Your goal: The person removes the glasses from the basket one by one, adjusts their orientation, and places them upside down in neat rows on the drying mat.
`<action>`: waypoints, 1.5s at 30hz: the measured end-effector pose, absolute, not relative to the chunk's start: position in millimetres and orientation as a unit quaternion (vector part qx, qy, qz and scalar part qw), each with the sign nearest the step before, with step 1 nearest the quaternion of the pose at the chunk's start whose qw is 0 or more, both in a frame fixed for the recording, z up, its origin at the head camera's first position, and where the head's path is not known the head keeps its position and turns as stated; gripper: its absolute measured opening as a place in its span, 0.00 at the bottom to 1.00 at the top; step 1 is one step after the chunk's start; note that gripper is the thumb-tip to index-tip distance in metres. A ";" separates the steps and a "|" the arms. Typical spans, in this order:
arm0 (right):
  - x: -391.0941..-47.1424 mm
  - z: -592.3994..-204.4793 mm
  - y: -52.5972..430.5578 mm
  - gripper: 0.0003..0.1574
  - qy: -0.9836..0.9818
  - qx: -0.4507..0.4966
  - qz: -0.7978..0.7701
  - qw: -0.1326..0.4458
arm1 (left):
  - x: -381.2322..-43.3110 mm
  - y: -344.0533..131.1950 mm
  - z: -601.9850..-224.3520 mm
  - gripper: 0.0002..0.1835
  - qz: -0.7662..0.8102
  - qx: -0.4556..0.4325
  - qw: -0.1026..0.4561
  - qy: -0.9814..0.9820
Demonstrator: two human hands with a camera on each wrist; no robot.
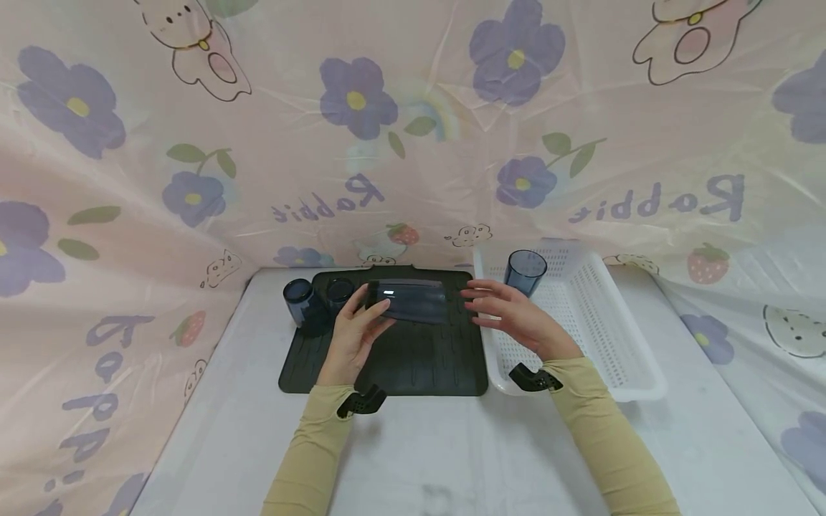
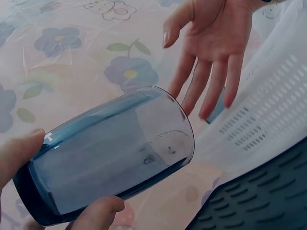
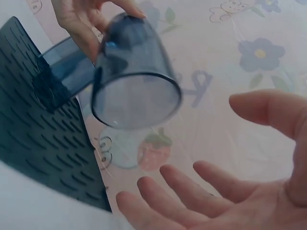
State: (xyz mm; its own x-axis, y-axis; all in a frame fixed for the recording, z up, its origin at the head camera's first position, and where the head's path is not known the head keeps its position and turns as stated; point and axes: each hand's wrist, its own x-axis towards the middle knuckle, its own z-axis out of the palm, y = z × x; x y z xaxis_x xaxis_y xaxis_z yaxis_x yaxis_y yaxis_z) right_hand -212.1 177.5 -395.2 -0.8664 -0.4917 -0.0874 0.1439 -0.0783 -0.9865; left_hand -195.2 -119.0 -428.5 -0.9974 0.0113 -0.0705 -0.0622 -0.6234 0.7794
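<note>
My left hand (image 1: 351, 340) grips a blue-tinted drinking glass (image 1: 413, 301) near its base, holding it sideways above the dark mat. In the left wrist view the glass (image 2: 115, 153) lies between thumb and fingers, its rim pointing toward the right hand. My right hand (image 1: 519, 319) is apart from that glass, with its fingers extended and nothing in its grasp; the right wrist view shows the same spread fingers (image 3: 187, 196). Two more blue glasses stand at the mat's left: one glass (image 1: 302, 304) at the edge, another glass (image 1: 339, 292) beside it, partly behind the left hand.
Under the left hand lies a dark ridged drying mat (image 1: 426, 365) on a white table (image 1: 413, 444). To its right is a white perforated basket (image 1: 635, 351), with a blue glass (image 1: 525, 271) inside, near its left back. A patterned sheet (image 1: 439, 158) hangs behind.
</note>
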 end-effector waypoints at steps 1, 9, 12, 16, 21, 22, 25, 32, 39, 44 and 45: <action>-211.9 -394.9 180.1 0.35 0.644 -0.133 -0.721 0.218 | -195.0 -120.3 -428.9 0.35 0.898 -0.032 0.017 0.438; -210.2 -390.0 205.9 0.33 0.661 -0.122 -0.715 0.192 | -192.5 -127.7 -434.7 0.34 0.880 -0.042 0.001 0.474; -210.1 -388.5 215.9 0.32 0.663 -0.122 -0.715 0.182 | -191.5 -130.3 -437.5 0.35 0.875 -0.055 0.001 0.481; -210.2 -386.3 229.6 0.30 0.668 -0.109 -0.717 0.166 | -190.9 -134.1 -440.7 0.36 0.866 -0.066 0.004 0.496; -210.2 -385.1 245.0 0.28 0.679 -0.092 -0.713 0.150 | -190.9 -138.5 -443.2 0.35 0.850 -0.066 -0.001 0.522; -210.2 -385.1 247.9 0.28 0.679 -0.091 -0.713 0.148 | -190.8 -139.2 -443.6 0.35 0.848 -0.066 -0.002 0.525; -209.8 -385.9 255.5 0.27 0.682 -0.087 -0.712 0.144 | -190.7 -140.6 -444.6 0.36 0.842 -0.067 -0.004 0.535; -210.9 -386.1 268.8 0.34 0.694 -0.061 -0.705 0.135 | -190.9 -142.7 -445.2 0.39 0.818 -0.078 -0.011 0.570; -213.9 -384.7 278.1 0.35 0.694 -0.033 -0.708 0.127 | -194.5 -145.0 -444.9 0.42 0.805 -0.097 -0.006 0.585; -215.0 -384.1 282.3 0.36 0.695 -0.020 -0.710 0.110 | -196.5 -145.5 -445.8 0.41 0.807 -0.090 -0.007 0.584; -215.2 -384.3 283.1 0.33 0.696 -0.017 -0.710 0.107 | -196.7 -145.5 -446.3 0.41 0.806 -0.088 -0.008 0.585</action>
State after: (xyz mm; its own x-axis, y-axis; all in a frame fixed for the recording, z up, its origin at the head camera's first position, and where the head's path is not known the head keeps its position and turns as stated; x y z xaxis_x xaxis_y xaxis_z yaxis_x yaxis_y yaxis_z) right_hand -215.2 283.1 -384.3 -0.9767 -0.1756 -0.1235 0.1271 -0.0091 -0.9919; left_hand -196.7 -145.5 -446.3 -0.9843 -0.1158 -0.1330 -0.0906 -0.3147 0.9449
